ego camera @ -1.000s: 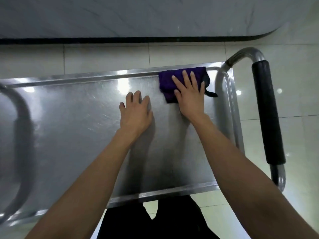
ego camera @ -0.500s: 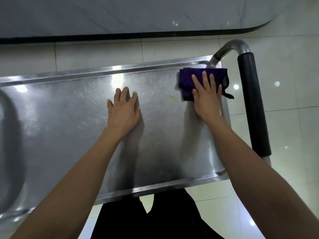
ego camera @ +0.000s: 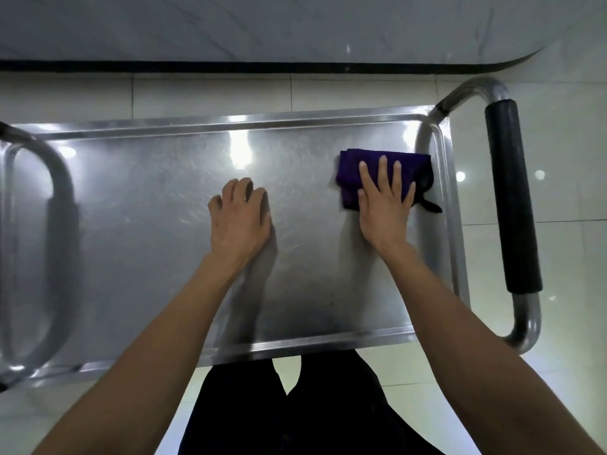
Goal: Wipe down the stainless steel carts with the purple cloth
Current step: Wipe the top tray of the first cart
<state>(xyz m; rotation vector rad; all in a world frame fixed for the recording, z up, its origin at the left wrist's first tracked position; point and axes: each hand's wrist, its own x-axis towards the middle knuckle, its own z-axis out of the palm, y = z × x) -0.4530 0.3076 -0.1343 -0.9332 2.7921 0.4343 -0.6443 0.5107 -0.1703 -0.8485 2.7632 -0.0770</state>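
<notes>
While the right hand [ego camera: 384,205] flattens half-hidden purple cloth [ego camera: 349,178], the left hand [ego camera: 239,218] rests loosely curled on cart [ego camera: 147,208].

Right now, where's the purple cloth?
The purple cloth lies on the cart top, right end, under the right hand, beside the black-sleeved handle.

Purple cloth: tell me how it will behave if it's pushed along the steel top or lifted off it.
The purple cloth lies folded flat under the right hand, so it probably slides easily on the smooth cart top. It looks soft, so lifted it would likely droop and unfold. The dark tag at its corner suggests light fabric.
</notes>
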